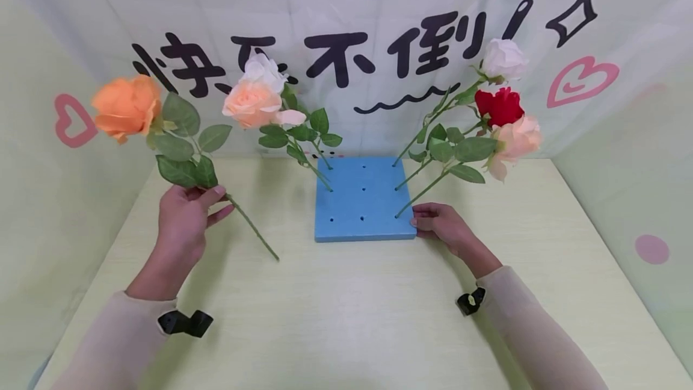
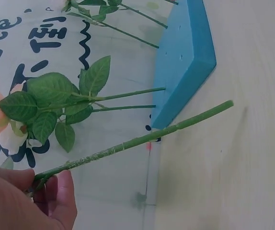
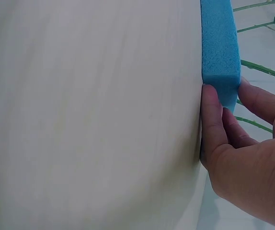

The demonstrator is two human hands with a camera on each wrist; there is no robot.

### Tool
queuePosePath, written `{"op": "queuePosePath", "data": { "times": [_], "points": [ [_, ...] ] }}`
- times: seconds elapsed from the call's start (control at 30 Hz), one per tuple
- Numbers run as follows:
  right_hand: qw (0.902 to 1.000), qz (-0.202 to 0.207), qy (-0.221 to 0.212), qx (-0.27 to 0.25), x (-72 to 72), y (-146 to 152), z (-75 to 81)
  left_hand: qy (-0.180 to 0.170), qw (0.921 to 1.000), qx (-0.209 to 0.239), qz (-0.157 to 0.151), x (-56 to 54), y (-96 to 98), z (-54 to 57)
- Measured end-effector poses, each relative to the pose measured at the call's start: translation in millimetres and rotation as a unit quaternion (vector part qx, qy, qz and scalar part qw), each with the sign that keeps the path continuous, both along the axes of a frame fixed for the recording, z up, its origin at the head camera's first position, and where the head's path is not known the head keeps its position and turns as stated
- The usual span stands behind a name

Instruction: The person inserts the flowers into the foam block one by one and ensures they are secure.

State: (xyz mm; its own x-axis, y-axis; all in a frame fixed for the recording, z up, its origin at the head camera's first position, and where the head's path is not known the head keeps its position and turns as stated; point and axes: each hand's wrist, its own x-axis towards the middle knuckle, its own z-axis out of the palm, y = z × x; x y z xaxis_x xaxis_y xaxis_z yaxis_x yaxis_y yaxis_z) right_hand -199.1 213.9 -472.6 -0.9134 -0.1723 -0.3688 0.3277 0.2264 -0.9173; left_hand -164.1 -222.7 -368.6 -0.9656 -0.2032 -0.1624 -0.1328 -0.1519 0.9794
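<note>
My left hand [image 1: 184,215] pinches the upper stem of an orange rose [image 1: 129,107], just under its leaves. In the left wrist view the bare green stem [image 2: 128,143] slants out past the fingers, its cut end over the table, apart from the block. A blue foam block [image 1: 346,206] with small holes lies flat on the table. Along its right edge, near the front corner, my right hand [image 1: 441,225] grips it. The right wrist view has the thumb at the top face and fingers against the block's side [image 3: 220,43].
Two roses, one peach [image 1: 251,104] and one white [image 1: 265,71], stand in holes on the block's left. On the right lean a white rose [image 1: 503,60], a red rose [image 1: 500,107] and a peach rose [image 1: 517,139]. Behind the table [image 1: 335,306] hangs a printed sheet [image 1: 335,11].
</note>
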Motion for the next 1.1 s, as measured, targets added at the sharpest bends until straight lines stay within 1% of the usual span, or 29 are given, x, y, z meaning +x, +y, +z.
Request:
{"op": "queuePosePath", "data": {
  "times": [0.1,0.2,0.4,0.5,0.63,0.7,0.87,1.1],
  "points": [
    [1.0000,0.005,0.003,0.000,-0.9,-1,-0.5,0.017,0.9997,0.009,0.014,4.6,8.3,0.7],
    [1.0000,0.008,0.005,0.000,-0.9,-2,-0.8,0.040,0.9987,0.018,0.027,7.7,17.4,1.2],
    [0.9999,0.013,0.007,0.002,1.0,-2,0.4,0.088,0.9936,0.048,0.052,11.1,36.7,1.7],
    [0.9999,0.013,0.006,0.002,2.3,-1,1.4,0.101,0.9924,0.045,0.055,12.8,45.8,-0.6],
    [0.9999,0.014,0.005,0.001,3.3,0,1.7,0.113,0.9917,0.029,0.053,13.5,56.0,-5.0],
    [0.9999,0.015,0.005,0.000,3.4,0,1.3,0.122,0.9908,0.030,0.052,13.1,60.1,-6.8],
    [0.9999,0.015,0.006,-0.002,3.1,0,-0.5,0.146,0.9875,0.033,0.050,13.1,66.6,-8.7],
    [0.9997,0.019,0.012,-0.001,0.9,2,-0.8,0.179,0.9813,0.039,0.060,15.1,71.3,-9.4]
  ]
}}
